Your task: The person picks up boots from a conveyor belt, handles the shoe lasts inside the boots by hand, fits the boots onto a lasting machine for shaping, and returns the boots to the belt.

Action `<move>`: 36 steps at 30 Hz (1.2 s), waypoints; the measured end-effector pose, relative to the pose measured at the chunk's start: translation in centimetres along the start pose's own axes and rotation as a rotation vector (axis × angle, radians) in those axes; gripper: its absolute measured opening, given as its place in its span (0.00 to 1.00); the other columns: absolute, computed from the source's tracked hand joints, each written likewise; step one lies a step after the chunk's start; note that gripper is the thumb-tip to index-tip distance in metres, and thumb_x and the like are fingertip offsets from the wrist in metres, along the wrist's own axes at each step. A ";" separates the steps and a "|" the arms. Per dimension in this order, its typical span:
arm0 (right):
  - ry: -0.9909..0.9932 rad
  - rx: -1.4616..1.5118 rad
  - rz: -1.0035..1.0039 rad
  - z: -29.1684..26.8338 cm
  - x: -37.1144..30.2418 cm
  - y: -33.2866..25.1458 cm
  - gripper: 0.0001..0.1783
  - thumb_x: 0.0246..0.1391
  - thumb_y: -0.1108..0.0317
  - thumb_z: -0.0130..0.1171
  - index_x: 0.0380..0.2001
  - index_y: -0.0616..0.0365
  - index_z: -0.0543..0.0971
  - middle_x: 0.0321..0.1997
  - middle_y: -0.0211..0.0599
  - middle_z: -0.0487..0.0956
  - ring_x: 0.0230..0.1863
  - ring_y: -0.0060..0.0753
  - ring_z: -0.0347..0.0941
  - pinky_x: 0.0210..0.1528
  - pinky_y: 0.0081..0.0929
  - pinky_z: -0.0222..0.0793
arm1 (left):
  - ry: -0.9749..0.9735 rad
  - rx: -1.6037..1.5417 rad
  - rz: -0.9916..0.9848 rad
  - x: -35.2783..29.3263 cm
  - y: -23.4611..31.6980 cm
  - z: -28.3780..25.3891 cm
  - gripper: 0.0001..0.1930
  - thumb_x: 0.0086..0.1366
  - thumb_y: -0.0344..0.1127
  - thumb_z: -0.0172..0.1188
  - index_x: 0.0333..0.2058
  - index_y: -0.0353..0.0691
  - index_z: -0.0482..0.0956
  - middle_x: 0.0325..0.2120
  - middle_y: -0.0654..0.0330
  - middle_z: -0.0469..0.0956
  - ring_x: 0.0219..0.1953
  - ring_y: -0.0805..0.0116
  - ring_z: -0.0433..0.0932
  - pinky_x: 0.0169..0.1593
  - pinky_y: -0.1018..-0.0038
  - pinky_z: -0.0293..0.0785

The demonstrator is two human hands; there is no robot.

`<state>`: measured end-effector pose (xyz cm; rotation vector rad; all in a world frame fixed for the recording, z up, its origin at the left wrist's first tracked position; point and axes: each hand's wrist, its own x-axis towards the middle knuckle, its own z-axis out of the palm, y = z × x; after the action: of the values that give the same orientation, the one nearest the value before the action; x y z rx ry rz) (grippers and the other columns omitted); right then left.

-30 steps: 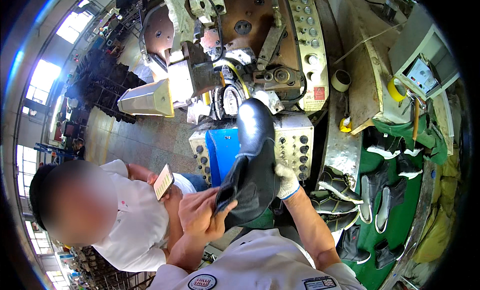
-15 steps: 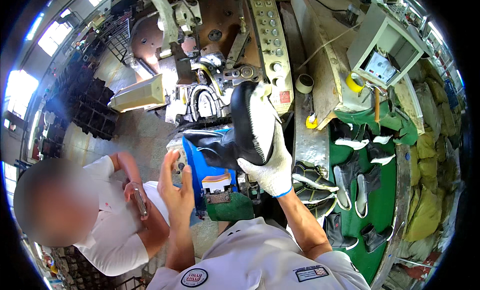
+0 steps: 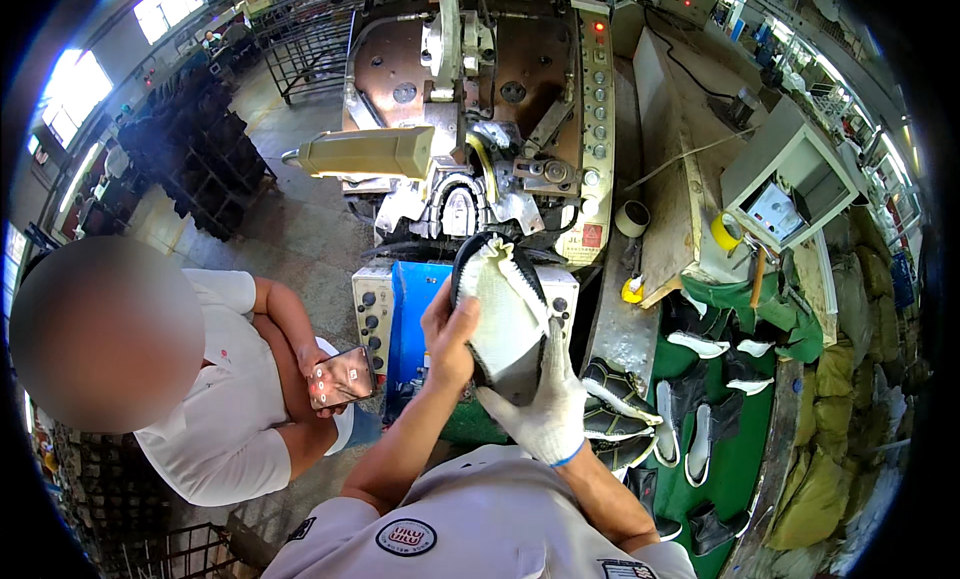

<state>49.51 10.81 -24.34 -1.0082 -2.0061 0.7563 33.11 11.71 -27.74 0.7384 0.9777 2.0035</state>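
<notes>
Bare left fingers [image 3: 461, 322] and gloved right fingers [image 3: 553, 361] hold 1 upturned shoe [image 3: 503, 324].

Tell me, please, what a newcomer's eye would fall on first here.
The eye would probably land on the black boot at centre, its pale underside showing between the bare left hand and the white-gloved right hand. Beyond it stands a large machine with copper-coloured plates. To the right, more dark footwear rests on a green surface.
</notes>
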 end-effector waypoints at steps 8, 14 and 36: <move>-0.045 0.831 0.223 1.3 2.1 4.6 0.57 0.62 0.27 0.53 0.71 0.73 0.62 0.72 0.50 0.68 0.74 0.41 0.61 0.76 0.35 0.53 | 0.050 -0.026 -0.149 -1.8 -0.7 -1.5 0.22 0.70 0.47 0.60 0.53 0.34 0.81 0.29 0.76 0.70 0.31 0.84 0.63 0.35 0.81 0.56; -0.228 0.984 0.367 2.0 1.4 5.4 0.39 0.67 0.44 0.55 0.69 0.64 0.68 0.60 0.34 0.77 0.55 0.28 0.72 0.62 0.29 0.67 | 0.004 -0.027 -0.195 -2.8 -0.3 -1.3 0.22 0.73 0.46 0.58 0.54 0.33 0.81 0.30 0.75 0.73 0.32 0.85 0.64 0.36 0.82 0.56; -0.244 1.172 0.617 1.9 1.3 7.2 0.42 0.59 0.41 0.61 0.66 0.63 0.71 0.60 0.43 0.79 0.57 0.38 0.78 0.60 0.35 0.75 | -0.006 -0.131 -0.195 -2.7 -1.6 -0.3 0.21 0.69 0.48 0.64 0.49 0.34 0.81 0.31 0.74 0.69 0.33 0.83 0.62 0.37 0.80 0.55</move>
<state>50.29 15.32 -30.40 -0.7687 -0.9982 2.1105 34.95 10.00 -29.69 0.5551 0.8710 1.8737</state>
